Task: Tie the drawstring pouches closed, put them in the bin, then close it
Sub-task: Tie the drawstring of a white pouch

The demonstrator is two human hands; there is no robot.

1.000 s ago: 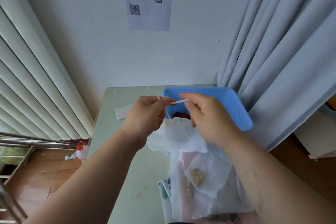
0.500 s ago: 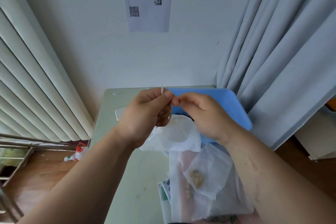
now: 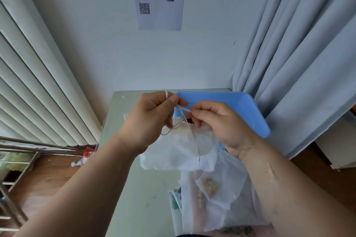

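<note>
Now pinching thin white cord (image 3: 182,110) with left hand (image 3: 152,119) and right hand (image 3: 217,123), to knot sheer white fabric pouch (image 3: 173,154).

Half a second ago the fingertips met; now the left hand (image 3: 152,121) and right hand (image 3: 217,123) have drawn slightly apart, with crossed strands of the drawstring (image 3: 183,110) pinched between them. A slack loop has appeared under the left hand, and a loose end now trails down over the white pouch (image 3: 173,154).
</note>
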